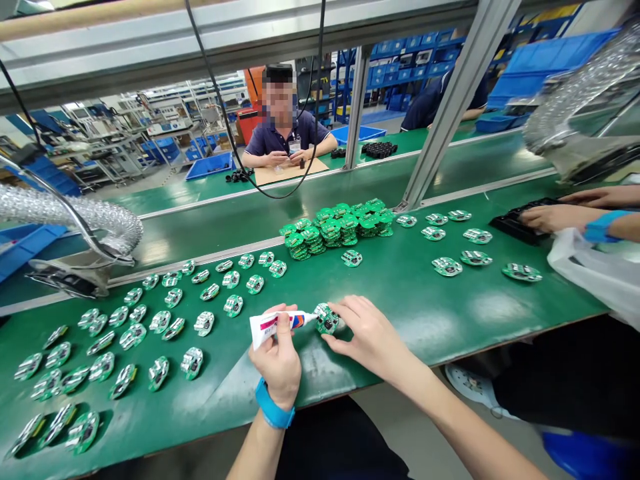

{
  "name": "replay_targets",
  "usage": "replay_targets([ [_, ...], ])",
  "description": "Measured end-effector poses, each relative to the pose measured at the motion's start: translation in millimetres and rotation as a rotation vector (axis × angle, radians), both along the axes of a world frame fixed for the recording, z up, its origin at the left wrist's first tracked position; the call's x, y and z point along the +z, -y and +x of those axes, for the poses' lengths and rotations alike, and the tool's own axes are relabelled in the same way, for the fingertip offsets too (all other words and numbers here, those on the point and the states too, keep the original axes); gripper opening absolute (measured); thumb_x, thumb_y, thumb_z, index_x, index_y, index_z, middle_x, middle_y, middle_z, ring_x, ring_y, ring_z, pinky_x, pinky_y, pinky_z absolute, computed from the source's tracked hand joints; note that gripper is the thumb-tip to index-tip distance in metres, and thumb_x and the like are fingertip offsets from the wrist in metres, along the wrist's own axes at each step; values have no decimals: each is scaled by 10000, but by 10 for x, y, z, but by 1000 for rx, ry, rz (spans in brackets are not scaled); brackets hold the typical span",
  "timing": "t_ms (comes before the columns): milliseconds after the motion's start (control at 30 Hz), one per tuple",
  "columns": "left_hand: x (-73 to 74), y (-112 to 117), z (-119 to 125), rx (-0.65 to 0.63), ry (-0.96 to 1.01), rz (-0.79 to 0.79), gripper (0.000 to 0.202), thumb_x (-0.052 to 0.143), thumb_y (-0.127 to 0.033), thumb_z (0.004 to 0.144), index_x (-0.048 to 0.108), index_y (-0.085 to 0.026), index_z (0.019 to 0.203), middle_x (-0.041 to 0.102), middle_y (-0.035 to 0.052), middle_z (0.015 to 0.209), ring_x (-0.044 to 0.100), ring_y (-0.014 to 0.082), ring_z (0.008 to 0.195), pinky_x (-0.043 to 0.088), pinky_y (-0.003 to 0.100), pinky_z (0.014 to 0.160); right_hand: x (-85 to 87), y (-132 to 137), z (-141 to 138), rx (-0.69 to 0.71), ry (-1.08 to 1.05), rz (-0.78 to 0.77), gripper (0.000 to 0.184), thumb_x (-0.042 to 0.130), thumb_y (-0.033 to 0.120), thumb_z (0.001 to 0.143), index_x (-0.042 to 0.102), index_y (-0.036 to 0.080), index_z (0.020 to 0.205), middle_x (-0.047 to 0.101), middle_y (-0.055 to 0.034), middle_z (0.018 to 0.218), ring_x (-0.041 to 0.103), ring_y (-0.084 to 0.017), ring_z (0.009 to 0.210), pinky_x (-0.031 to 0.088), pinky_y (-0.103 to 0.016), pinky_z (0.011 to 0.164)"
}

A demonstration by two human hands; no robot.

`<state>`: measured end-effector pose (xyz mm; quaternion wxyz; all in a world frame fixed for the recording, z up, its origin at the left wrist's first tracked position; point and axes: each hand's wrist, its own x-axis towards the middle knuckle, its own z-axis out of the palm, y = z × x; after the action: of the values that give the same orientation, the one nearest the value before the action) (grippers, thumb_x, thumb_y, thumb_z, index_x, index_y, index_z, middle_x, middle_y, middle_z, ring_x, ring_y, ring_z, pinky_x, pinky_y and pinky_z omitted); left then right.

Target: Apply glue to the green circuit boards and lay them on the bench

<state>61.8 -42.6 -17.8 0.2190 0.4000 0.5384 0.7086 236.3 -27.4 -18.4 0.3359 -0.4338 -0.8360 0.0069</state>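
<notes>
My left hand (280,363) is closed around a white glue tube (267,327) with red, orange and blue print. Its narrow nozzle points right and reaches the edge of a round green circuit board (326,319). Thumb and fingers of my right hand (363,330) grip that board from its right side, close over the bench. Whether the nozzle touches the board, I cannot tell. A blue band (274,405) circles my left wrist. Just beyond the hands lies a single loose board (352,258), with stacked green boards (340,227) behind it.
Many loose boards (160,321) cover the left of the green bench (400,313); several more (476,257) lie right. A co-worker's hands (560,217) hold a black tray (523,223) at far right. Silver ducts (75,213) flank the bench. Cables (220,100) hang ahead; another person (285,140) sits opposite.
</notes>
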Motion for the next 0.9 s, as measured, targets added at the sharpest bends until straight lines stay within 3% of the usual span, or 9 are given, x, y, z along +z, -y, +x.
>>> replay_targets([
  [233, -8, 27, 10, -65, -4, 2, 400, 744, -542, 938, 757, -143, 963, 818, 119, 852, 782, 217, 685, 605, 264, 569, 8, -20, -3, 9, -14, 8, 395, 827, 207, 863, 653, 158, 1215, 696, -82, 976, 661, -277, 887, 577, -439, 778],
  [467, -33, 23, -17, -34, -40, 7, 364, 724, -515, 960, 761, -153, 982, 820, 119, 881, 799, 230, 749, 654, 306, 670, 41, 14, -9, 21, -6, 24, 375, 800, 211, 879, 652, 174, 1223, 705, -92, 985, 677, -283, 891, 579, -435, 771],
  [900, -11, 25, -2, 46, 24, 12, 434, 748, -571, 924, 756, -139, 958, 820, 133, 862, 793, 239, 713, 630, 295, 602, 22, 29, -19, 2, 4, -3, 429, 864, 198, 829, 643, 162, 1196, 707, -82, 992, 687, -289, 909, 589, -447, 786],
])
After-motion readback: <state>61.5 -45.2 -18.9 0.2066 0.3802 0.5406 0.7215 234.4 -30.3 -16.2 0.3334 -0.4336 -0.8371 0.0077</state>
